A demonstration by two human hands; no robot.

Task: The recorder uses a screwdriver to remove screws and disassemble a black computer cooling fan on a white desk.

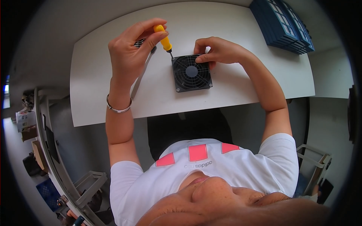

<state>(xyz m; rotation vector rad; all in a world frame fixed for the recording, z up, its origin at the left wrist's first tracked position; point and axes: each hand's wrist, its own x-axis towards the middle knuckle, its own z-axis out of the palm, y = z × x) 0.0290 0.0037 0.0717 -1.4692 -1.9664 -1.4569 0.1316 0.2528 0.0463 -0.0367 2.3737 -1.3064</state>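
A square black cooling fan (191, 71) with a wire grille and a grey round hub lies on the white table (241, 86). My left hand (137, 45) pinches the yellow handle of a screwdriver (163, 38) between thumb and fingertips. The screwdriver leans, its tip at the screw in the fan's far left corner. My right hand (217, 51) grips the fan's far right corner, thumb on the grille and fingers along the outer side. Partly hidden behind my left hand lies a long thin grey tool (144, 69), along with a small black mesh piece (140, 42).
Blue stacked bins (279, 26) stand at the table's far right corner. A grey cart (90, 184) is on the floor at lower left, and another cart frame (316, 162) stands at lower right. Shelving with boxes (30, 132) runs along the left side.
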